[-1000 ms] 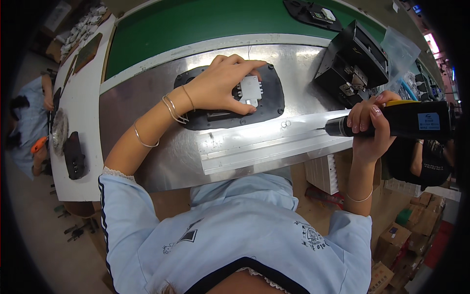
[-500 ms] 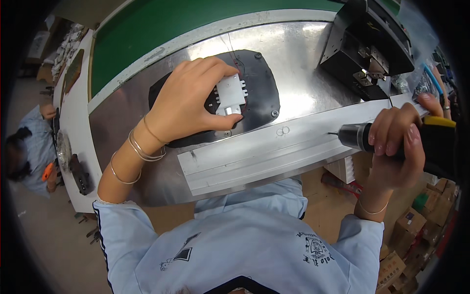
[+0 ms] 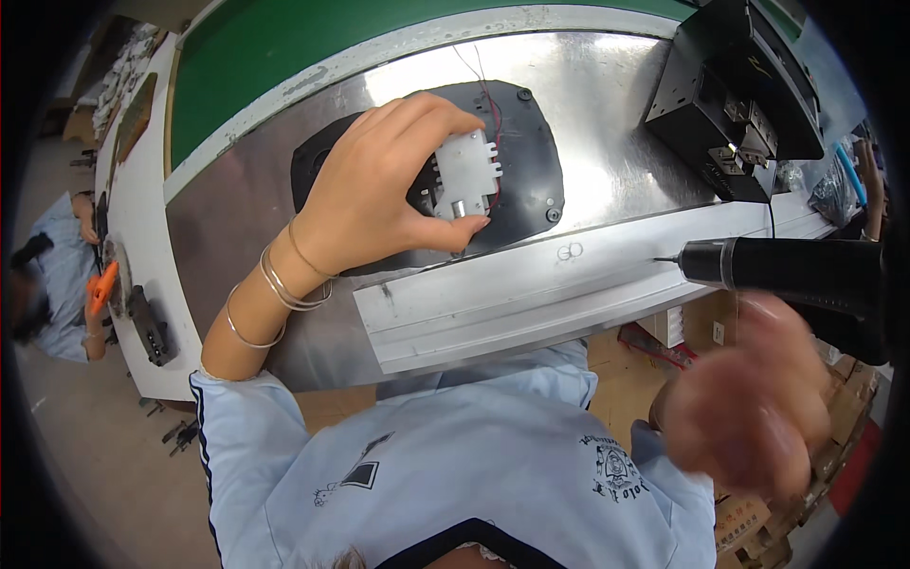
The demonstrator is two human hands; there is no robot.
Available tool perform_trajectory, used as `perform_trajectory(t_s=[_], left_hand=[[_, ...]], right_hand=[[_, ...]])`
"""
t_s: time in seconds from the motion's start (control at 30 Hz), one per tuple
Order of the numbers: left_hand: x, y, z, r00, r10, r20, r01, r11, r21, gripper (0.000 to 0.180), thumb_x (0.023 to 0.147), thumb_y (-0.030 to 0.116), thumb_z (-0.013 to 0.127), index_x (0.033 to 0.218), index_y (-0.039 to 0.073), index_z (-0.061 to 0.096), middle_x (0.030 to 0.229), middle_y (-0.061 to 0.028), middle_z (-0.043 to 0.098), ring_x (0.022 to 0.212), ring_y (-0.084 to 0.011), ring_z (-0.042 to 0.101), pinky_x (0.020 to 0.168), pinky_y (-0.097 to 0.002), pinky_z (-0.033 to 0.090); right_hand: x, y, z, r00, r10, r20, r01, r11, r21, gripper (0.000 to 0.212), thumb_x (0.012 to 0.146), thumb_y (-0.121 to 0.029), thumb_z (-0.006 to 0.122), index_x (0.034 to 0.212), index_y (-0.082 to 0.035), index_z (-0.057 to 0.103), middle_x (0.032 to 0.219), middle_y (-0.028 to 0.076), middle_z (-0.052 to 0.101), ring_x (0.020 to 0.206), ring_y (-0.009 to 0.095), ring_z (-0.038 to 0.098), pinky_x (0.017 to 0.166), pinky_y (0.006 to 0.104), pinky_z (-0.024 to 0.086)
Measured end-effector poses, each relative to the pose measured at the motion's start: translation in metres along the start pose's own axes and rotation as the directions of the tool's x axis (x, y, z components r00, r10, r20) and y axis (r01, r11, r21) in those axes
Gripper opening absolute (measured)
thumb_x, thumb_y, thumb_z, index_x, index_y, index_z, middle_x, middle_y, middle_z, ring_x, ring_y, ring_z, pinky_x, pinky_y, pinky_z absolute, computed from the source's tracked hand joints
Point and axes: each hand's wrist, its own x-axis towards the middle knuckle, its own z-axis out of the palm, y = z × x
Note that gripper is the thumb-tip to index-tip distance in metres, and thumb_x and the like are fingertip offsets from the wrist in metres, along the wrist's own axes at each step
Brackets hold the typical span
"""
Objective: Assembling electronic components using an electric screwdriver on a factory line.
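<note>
My left hand [image 3: 384, 180] is closed around a white plastic block [image 3: 467, 171] with small prongs along its sides, thumb at its near end and fingers at its far end. The block sits over a black plate [image 3: 533, 156] with rounded corners and screws, and a thin red wire [image 3: 499, 123] runs beside it. To the right, a black electric screwdriver [image 3: 796, 264] points its bit left over the metal strip. Below it, apart from its body, is my right hand [image 3: 749, 408], smeared by motion, so its fingers cannot be made out.
A long metal strip [image 3: 445, 327] lies along the bench's near edge. A black box-shaped housing with metal parts [image 3: 720, 123] stands at the right back. Behind the bench runs a green surface [image 3: 284, 66]. Cardboard boxes are at the lower right; another person is at far left.
My right hand has let go of the screwdriver and dropped toward me. The screwdriver now lies more level. My left hand keeps its hold on the white block.
</note>
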Motion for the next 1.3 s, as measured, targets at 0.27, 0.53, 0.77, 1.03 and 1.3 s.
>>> perform_trajectory(t_s=[0.27,0.53,0.77,1.03,1.3], left_hand=[[-0.006,-0.005,0.002,0.999,-0.014,-0.052,0.011,0.998,-0.055,0.053,0.062,0.03,0.081,0.105,0.006,0.06,0.1,-0.0081,0.061,0.091,-0.0294,0.06,0.081,-0.0379,0.048],[-0.01,-0.006,0.001,0.999,-0.036,-0.008,0.036,0.999,-0.039,0.056,0.061,0.023,0.082,0.11,0.004,0.06,0.104,-0.0112,0.062,0.096,-0.0311,0.06,0.084,-0.0377,0.049],[-0.01,-0.006,0.002,0.999,-0.016,-0.028,0.015,0.999,-0.033,0.057,0.061,0.024,0.082,0.11,0.004,0.06,0.104,-0.011,0.062,0.096,-0.0313,0.06,0.085,-0.0378,0.049],[-0.009,-0.008,0.005,0.998,0.009,-0.059,-0.008,1.0,0.019,0.055,0.062,0.031,0.081,0.107,0.006,0.061,0.102,-0.0082,0.06,0.093,-0.0287,0.059,0.083,-0.0381,0.048],[-0.01,-0.01,0.005,0.998,-0.008,-0.058,0.009,1.0,0.017,0.056,0.062,0.033,0.081,0.107,0.005,0.062,0.1,-0.0084,0.06,0.093,-0.0289,0.059,0.082,-0.0384,0.048]], right_hand=[[0.013,0.012,0.116,0.942,0.176,0.286,-0.225,0.963,0.147,0.033,0.062,0.007,0.066,0.094,-0.001,0.068,0.093,0.011,0.062,0.079,0.028,0.059,0.068,0.036,0.047],[0.0,0.004,0.123,0.897,0.227,0.379,-0.273,0.959,0.07,0.032,0.067,0.004,0.066,0.098,-0.001,0.068,0.098,0.01,0.064,0.089,0.029,0.06,0.077,0.039,0.048],[-0.004,-0.001,0.122,0.874,0.271,0.405,-0.334,0.938,0.094,0.033,0.071,0.003,0.064,0.103,0.002,0.066,0.104,0.011,0.065,0.098,0.031,0.058,0.087,0.0401,0.047],[-0.001,-0.012,0.116,0.775,0.38,0.505,-0.477,0.876,0.071,0.039,0.073,-0.002,0.065,0.111,0.004,0.064,0.117,0.017,0.056,0.111,0.036,0.049,0.095,0.043,0.042],[0.003,-0.022,0.12,0.721,0.483,0.496,-0.518,0.852,-0.075,0.038,0.078,-0.008,0.065,0.115,0.003,0.065,0.115,0.017,0.052,0.111,0.035,0.045,0.096,0.0418,0.039]])
